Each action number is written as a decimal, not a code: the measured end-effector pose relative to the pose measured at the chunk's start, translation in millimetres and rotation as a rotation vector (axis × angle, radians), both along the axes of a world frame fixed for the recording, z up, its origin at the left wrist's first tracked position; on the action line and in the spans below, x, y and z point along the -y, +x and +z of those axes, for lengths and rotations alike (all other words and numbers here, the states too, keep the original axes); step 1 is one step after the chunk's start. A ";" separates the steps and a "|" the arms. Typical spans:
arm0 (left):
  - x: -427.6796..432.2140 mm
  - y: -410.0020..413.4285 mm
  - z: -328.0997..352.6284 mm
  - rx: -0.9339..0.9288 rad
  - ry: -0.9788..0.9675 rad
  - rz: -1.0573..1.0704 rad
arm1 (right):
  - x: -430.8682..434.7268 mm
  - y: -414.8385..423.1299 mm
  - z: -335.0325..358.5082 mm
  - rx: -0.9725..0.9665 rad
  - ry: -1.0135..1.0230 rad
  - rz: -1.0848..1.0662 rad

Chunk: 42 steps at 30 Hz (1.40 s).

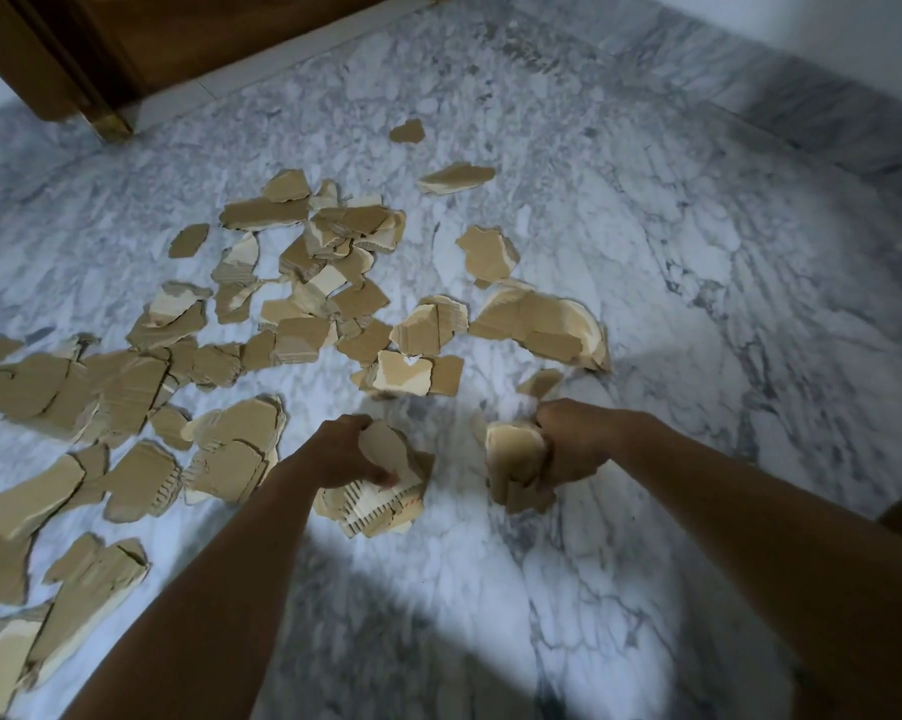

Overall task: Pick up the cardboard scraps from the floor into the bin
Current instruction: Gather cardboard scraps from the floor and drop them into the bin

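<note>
Torn brown cardboard scraps [303,283] lie scattered over the marble floor [672,283], mostly to the left and centre. My left hand [342,452] grips a bunch of scraps [381,498] just above the floor, with corrugated edges showing below the fingers. My right hand [573,444] grips another bunch of scraps [516,467], held upright a little to the right. A large curved scrap [537,324] lies just beyond my right hand. No bin is in view.
A dark wooden door [142,39] and its frame with a brass foot [111,127] stand at the far left. A white wall with a marble skirting [828,116] runs along the right. Bare marble lies near me and to the right.
</note>
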<state>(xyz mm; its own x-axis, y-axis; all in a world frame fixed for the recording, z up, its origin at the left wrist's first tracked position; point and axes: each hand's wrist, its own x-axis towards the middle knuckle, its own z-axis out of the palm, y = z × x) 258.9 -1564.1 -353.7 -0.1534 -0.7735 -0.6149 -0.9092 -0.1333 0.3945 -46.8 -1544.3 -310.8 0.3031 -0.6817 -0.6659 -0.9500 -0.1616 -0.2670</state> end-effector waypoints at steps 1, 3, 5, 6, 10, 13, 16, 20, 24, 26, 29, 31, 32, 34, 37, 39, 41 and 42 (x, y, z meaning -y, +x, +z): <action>-0.7 -1.6 4.4 -0.001 -0.001 -0.003 | -6.3 2.0 -1.0 -0.023 0.045 0.050; -0.3 -2.7 7.7 0.008 0.017 -0.033 | -20.6 6.8 -18.8 -0.071 0.069 0.123; 1.3 -2.2 5.7 0.022 0.029 -0.056 | -33.9 10.9 -34.8 -0.108 0.037 0.156; 1.0 -3.6 6.4 0.027 0.026 -0.066 | -38.6 11.3 -40.1 -0.114 -0.003 0.157; -0.9 -9.9 0.7 0.037 0.015 -0.115 | -45.1 6.6 -51.9 -0.112 -0.081 0.128; -1.3 -25.4 4.7 0.012 0.039 -0.180 | -46.4 -0.4 -56.1 -0.084 -0.062 0.051; 5.5 -51.3 14.9 -0.016 0.016 -0.263 | -35.8 -13.3 -47.9 -0.115 -0.015 0.078; 24.1 -96.9 20.9 -0.037 -0.072 -0.364 | 12.7 -56.7 -28.1 -0.032 -0.120 -0.128; 30.4 -131.6 11.1 0.015 -0.133 -0.393 | 49.4 -68.5 -14.0 0.039 -0.225 -0.087; 31.5 -137.5 5.7 0.036 -0.121 -0.378 | 54.8 -59.1 -22.6 0.055 -0.259 -0.002; 33.6 -131.4 -3.6 0.036 -0.097 -0.322 | 55.8 -45.3 -46.8 0.090 -0.268 0.094; 33.3 -124.4 -9.4 0.014 -0.096 -0.258 | 56.7 -44.2 -59.1 0.107 -0.332 0.126; 33.0 -122.3 -9.6 0.002 -0.098 -0.230 | 56.3 -45.8 -61.5 0.112 -0.382 0.141; 30.8 -120.8 -7.3 -0.013 -0.087 -0.204 | 51.2 -49.4 -65.2 0.131 -0.470 0.144; 22.7 -117.2 -0.8 -0.017 -0.053 -0.165 | 41.5 -51.0 -72.3 0.168 -0.541 0.106; 19.1 -114.3 2.5 -0.015 -0.015 -0.150 | 40.2 -51.6 -77.7 0.150 -0.525 0.074; 17.0 -112.9 6.7 -0.016 0.008 -0.164 | 39.4 -49.8 -72.5 0.070 -0.395 0.026; 16.3 -113.4 9.8 -0.011 0.006 -0.174 | 39.6 -49.9 -68.8 0.057 -0.305 -0.043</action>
